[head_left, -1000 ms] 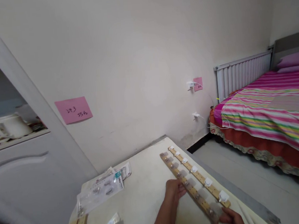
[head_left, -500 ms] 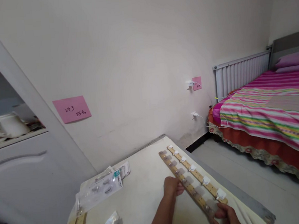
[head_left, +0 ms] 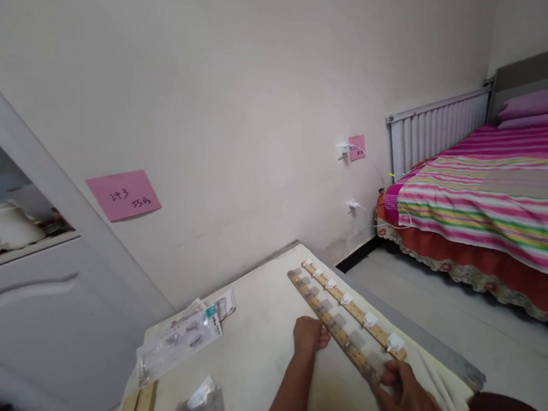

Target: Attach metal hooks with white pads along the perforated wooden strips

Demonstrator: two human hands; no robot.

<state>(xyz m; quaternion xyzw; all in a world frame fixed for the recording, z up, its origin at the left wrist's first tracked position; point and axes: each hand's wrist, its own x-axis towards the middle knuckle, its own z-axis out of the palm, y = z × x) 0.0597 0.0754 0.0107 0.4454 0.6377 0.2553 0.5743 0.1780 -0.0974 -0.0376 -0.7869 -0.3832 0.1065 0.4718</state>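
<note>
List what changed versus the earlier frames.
View shifted: everything sits slightly up and left in frame; a dark shape entered at bottom right. No grip visibly taken or released. Stayed: left hand beside the clear-pad strip, right hand at its near end, white-hook strip alongside, packet on the table.

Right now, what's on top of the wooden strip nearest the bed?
Six white hook-like pieces sit in a row on that wooden strip, with bare wood between them. The wood under each is covered, so it can't be seen.
</note>
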